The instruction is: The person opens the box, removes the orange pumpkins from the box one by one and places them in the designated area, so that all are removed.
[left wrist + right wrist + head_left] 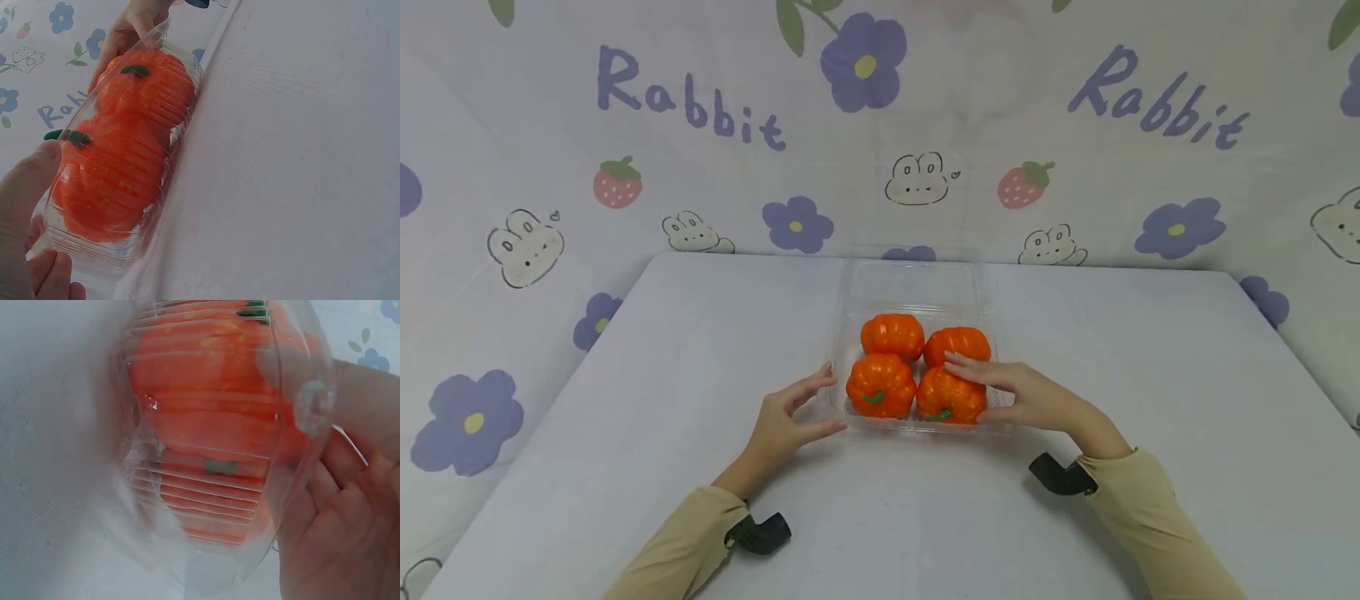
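Rabbit-print cloth point(700, 196) backs a white table point(715, 333) where four orange pumpkins point(892, 335) sit in a clear plastic box point(880, 425) at the centre of the head view, its lid point(917, 283) raised behind them. At the box's lower left corner is the left hand point(782, 419) (thumb and fingers apart); the right hand point(1030, 396) curves fingers and thumb round the lower right pumpkin point(951, 393). Left wrist view: two green-stemmed pumpkins show through the box, left of centre, the left thumb beside one stem. Right wrist view: box upper centre, right hand at right, partly blurred behind clear plastic.
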Motion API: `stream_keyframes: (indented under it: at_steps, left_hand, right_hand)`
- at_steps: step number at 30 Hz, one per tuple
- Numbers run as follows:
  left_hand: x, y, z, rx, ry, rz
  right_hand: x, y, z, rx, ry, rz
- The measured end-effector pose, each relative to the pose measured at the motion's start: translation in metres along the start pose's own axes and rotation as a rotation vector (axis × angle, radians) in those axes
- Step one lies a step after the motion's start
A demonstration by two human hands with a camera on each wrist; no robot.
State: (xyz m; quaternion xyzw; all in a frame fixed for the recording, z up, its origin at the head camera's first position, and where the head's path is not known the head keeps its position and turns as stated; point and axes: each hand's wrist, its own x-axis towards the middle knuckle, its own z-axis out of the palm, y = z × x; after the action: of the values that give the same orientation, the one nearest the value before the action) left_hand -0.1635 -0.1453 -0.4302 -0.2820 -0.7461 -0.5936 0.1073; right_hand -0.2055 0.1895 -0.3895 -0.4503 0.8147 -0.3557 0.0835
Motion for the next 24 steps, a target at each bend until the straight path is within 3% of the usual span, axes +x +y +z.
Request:
stream_keyframes:
  at_steps: [8, 18, 24]
  left_hand:
    - [-0.0011, -0.0007, 0.0003, 0.008, 0.0, 0.005]
    - [-0.0005, -0.0006, 0.0006, -0.004, 0.004, 0.018]
    - [-0.0008, -0.0001, 0.0007, -0.022, 0.004, 0.006]
  right_hand:
    - [0.0, -0.0027, 0.0005, -0.012, -0.004, 0.042]
    - [-0.0002, 0.0025, 0.0039, 0.015, 0.143, -0.011]
    - [-0.0003, 0.0016, 0.0059, 0.079, 0.186, 0.027]
